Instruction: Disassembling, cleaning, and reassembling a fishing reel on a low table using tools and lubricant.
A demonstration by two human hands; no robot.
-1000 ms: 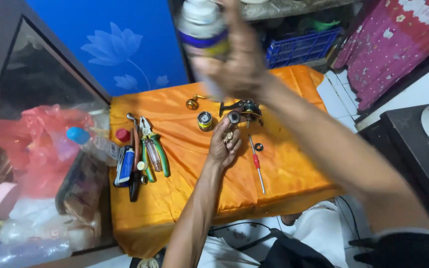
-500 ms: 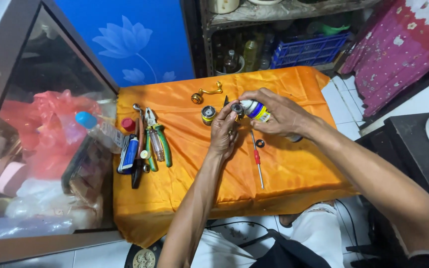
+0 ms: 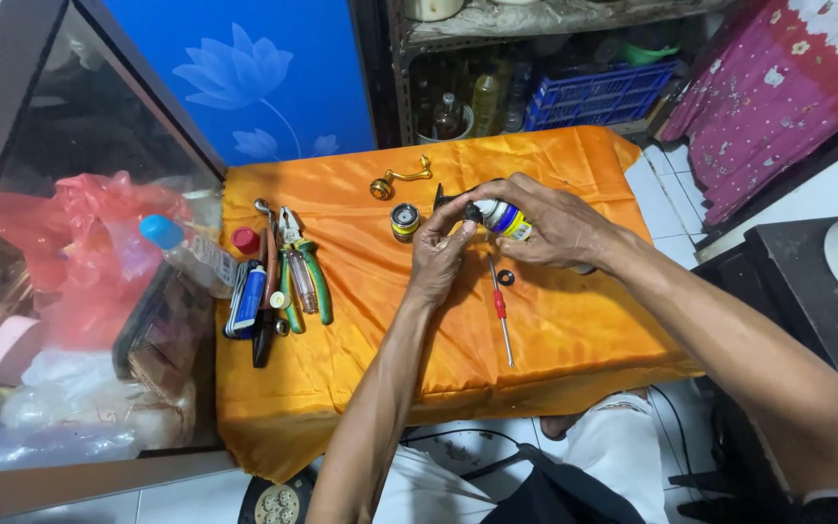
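Head view: both hands work a small dark part at frame centre, over the orange cloth-covered table (image 3: 555, 330).

Left hand (image 3: 438, 254) pinches the small dark part (image 3: 455, 202); right hand (image 3: 555, 225) grips a white-and-blue spray can (image 3: 506, 219), nozzle against it. Red-handled screwdriver (image 3: 499, 309) and black ring (image 3: 505, 278) lie loose nearby, suggesting disassembly done, reassembly pending. Blue plastic crate (image 3: 598, 94), upper right: contents unclear.

Green-handled pliers (image 3: 307, 267) lie at the left of the orange cloth-covered surface (image 3: 574, 340). A red-handled screwdriver (image 3: 501, 309), a brass crank handle (image 3: 398, 180) and a blue plastic crate (image 3: 598, 95) show elsewhere.
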